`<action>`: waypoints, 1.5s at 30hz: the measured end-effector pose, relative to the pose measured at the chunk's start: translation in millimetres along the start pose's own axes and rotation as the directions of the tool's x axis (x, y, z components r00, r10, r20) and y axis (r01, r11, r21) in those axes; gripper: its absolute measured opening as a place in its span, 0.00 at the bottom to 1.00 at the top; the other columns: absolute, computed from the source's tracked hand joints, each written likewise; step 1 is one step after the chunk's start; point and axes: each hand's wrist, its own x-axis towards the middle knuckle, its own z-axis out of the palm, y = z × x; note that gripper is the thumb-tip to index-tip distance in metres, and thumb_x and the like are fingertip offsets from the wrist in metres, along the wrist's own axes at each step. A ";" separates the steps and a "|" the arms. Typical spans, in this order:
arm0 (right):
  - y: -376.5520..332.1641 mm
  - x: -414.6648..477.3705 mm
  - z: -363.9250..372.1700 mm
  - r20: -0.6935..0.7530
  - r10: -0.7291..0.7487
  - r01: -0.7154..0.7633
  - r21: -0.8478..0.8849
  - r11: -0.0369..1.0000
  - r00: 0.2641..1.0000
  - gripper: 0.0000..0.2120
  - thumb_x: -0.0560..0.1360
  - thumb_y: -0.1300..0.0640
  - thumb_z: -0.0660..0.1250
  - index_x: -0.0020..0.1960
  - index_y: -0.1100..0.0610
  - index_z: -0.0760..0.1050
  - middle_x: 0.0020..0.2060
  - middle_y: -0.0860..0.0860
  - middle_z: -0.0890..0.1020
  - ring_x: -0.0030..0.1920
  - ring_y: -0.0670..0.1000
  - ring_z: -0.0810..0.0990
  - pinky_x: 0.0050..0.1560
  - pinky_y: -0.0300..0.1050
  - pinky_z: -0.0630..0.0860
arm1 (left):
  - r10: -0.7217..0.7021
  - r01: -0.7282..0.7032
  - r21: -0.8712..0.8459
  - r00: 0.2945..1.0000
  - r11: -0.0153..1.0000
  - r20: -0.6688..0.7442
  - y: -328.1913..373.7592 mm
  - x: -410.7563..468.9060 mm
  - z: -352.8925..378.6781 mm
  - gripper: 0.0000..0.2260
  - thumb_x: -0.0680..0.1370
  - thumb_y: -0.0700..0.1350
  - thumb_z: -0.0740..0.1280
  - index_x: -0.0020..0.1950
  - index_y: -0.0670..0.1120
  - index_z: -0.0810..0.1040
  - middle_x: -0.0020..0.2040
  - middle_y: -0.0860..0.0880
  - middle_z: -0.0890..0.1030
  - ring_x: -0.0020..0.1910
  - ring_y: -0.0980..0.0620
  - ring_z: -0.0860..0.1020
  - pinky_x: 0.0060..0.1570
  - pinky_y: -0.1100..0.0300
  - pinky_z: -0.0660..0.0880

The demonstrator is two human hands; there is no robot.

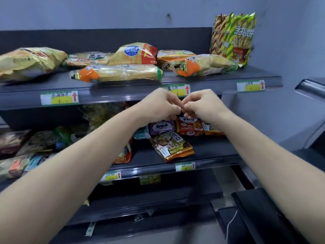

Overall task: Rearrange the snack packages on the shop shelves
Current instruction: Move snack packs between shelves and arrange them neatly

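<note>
While your left hand (159, 104) and right hand (204, 105) meet curled, holding nothing I can make out, reach for the red snack packet (189, 126) squarely.

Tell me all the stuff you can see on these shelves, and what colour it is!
Standing stick-snack bags: two, green, yellow and red, upright at the top shelf's right end.
Flat long packets: two, yellow with orange ends, lying along the top shelf's front.
Other flat bags: about four, mostly yellow, behind and to the left on the top shelf.
Brown-and-green packet: one, lying at the middle shelf's front.
Small packets: three in a row, purple, red, orange, behind it.
Mixed packets: a blurry pile, count unclear, middle shelf's left.
Price tags: about six, white, yellow and green, on the shelf edges.
Left hand: fingers curled, meeting the right hand.
Right hand: fingers curled, nothing clearly held.
</note>
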 end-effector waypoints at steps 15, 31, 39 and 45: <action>106.7 24.9 57.2 0.088 0.572 -0.575 0.232 0.784 0.815 0.05 0.75 0.70 0.62 0.47 0.65 0.76 0.37 0.59 0.78 0.29 0.50 0.73 0.30 0.40 0.68 | -0.402 0.405 -0.058 0.914 0.913 0.050 -143.4 47.7 54.5 0.08 0.75 0.37 0.66 0.36 0.44 0.76 0.37 0.42 0.76 0.37 0.47 0.73 0.38 0.57 0.70; 201.5 82.7 99.0 0.130 0.779 -0.777 0.277 0.566 0.613 0.05 0.75 0.63 0.67 0.51 0.60 0.75 0.34 0.51 0.78 0.33 0.47 0.76 0.39 0.40 0.74 | -0.488 0.468 0.220 0.871 0.856 0.045 -237.6 138.5 95.8 0.18 0.77 0.46 0.66 0.64 0.39 0.73 0.63 0.41 0.76 0.60 0.43 0.74 0.52 0.59 0.69; 211.0 97.0 107.8 0.228 0.823 -0.846 0.265 0.462 0.521 0.07 0.75 0.58 0.67 0.50 0.59 0.71 0.47 0.57 0.77 0.49 0.57 0.76 0.58 0.58 0.73 | -0.516 0.511 0.083 0.855 0.855 0.052 -261.5 157.8 110.9 0.17 0.76 0.46 0.67 0.61 0.39 0.74 0.59 0.40 0.78 0.55 0.43 0.77 0.51 0.58 0.73; 205.6 102.9 114.6 0.261 0.837 -0.862 0.315 0.397 0.480 0.07 0.76 0.57 0.66 0.51 0.58 0.72 0.45 0.56 0.80 0.51 0.59 0.80 0.62 0.63 0.71 | -0.501 0.501 0.000 0.865 0.865 0.021 -247.1 158.0 107.9 0.06 0.75 0.44 0.68 0.42 0.42 0.76 0.46 0.42 0.81 0.39 0.48 0.78 0.34 0.61 0.69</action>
